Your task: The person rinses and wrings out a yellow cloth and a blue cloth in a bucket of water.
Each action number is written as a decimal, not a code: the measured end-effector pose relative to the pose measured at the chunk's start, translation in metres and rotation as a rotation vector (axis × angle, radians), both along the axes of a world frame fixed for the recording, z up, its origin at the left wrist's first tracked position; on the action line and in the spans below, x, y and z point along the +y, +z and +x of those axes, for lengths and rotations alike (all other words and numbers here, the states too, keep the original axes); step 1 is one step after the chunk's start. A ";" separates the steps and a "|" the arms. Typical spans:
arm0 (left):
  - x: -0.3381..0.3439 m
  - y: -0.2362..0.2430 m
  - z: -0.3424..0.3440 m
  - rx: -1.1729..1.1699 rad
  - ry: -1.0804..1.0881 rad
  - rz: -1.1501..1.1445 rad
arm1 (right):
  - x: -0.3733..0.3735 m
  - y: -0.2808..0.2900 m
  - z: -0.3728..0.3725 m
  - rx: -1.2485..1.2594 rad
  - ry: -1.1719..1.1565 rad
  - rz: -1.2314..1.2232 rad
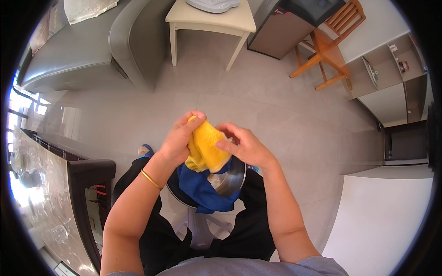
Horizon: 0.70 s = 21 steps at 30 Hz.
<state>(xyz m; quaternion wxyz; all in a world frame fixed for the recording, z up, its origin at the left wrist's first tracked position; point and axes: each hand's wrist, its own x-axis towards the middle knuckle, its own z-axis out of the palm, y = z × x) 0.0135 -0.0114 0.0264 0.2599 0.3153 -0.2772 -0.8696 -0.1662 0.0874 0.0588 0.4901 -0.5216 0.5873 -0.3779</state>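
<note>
A fuzzy yellow cloth [208, 143] hangs between my two hands at the middle of the head view. My left hand [182, 138] pinches its upper left part, thumb on top. At its right edge, my right hand [241, 143] lays the thumb on the cloth, with the fingers curled behind it. Below the yellow cloth, a shiny metal bowl [231, 181] sits between my knees. Blue cloth [200, 189] spills over the bowl's left and near side. Something pale lies inside the bowl, too covered to make out.
A light plastic stool [200, 230] stands between my legs. To the left is a dark-edged table [53, 198], with a grey sofa [78, 60] beyond. Ahead are a cream table [212, 23] and a wooden chair [329, 50]. A white cabinet [382, 216] stands at the right.
</note>
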 end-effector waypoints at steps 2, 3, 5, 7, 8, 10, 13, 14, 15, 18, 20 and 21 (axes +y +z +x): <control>-0.003 -0.003 0.002 0.010 0.044 0.023 | -0.001 0.000 0.001 0.027 -0.023 0.051; -0.001 0.000 0.000 -0.001 0.069 0.029 | -0.002 -0.004 0.003 -0.030 -0.084 0.066; 0.002 0.010 -0.004 -0.021 0.118 0.042 | -0.003 -0.012 0.002 -0.053 -0.198 0.039; 0.004 0.010 -0.006 -0.059 0.133 0.036 | -0.007 -0.017 0.000 0.015 -0.298 -0.047; 0.004 0.010 -0.007 -0.077 0.139 0.033 | -0.007 -0.019 0.004 0.054 -0.366 -0.130; 0.004 -0.005 -0.006 -0.159 0.184 -0.023 | -0.015 -0.018 0.025 0.129 -0.498 -0.299; 0.003 -0.031 -0.005 -0.184 0.211 -0.011 | -0.008 -0.004 0.060 0.172 -0.226 -0.465; 0.002 -0.038 -0.003 -0.178 0.215 0.009 | -0.005 -0.007 0.076 0.151 -0.125 -0.486; -0.001 -0.034 -0.004 -0.283 0.125 0.013 | 0.000 -0.012 0.089 0.251 -0.049 -0.618; 0.002 -0.034 -0.002 -0.013 -0.001 0.108 | 0.004 -0.011 0.107 0.440 -0.037 -0.724; 0.006 -0.028 -0.009 -0.047 0.041 0.235 | -0.001 -0.027 0.088 0.488 -0.121 -0.713; 0.011 -0.023 -0.015 -0.043 0.090 0.277 | -0.010 -0.028 0.074 0.512 -0.198 -0.697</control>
